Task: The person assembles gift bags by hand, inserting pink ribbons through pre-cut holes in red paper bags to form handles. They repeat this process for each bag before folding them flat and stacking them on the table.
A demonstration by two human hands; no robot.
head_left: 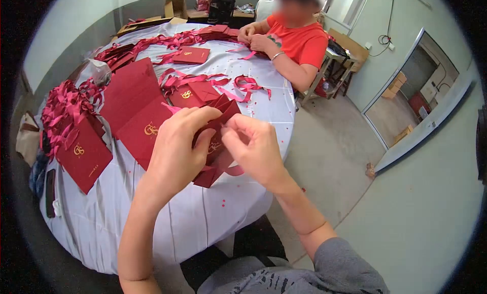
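Observation:
Between my hands is a small dark-red paper bag [208,180], tilted, with a logo on its front. My left hand [175,149] is closed around its upper left edge. The fingertips of my right hand [256,147] are pinched together at the bag's upper opening, and what lies between them is too small to make out. A loop of pink-red ribbon [234,170] shows below my right hand. Just left of my left hand lie a red bag with a gold logo [139,134] and a plain red panel [131,96].
More red bags [83,154] and a heap of ribbons [68,111] cover the left of the white-clothed table [187,228]. Further bags [192,54] and loose ribbons [248,86] lie beyond. A phone [50,192] rests at the left edge. Across sits a person in a red shirt [299,40], hands together.

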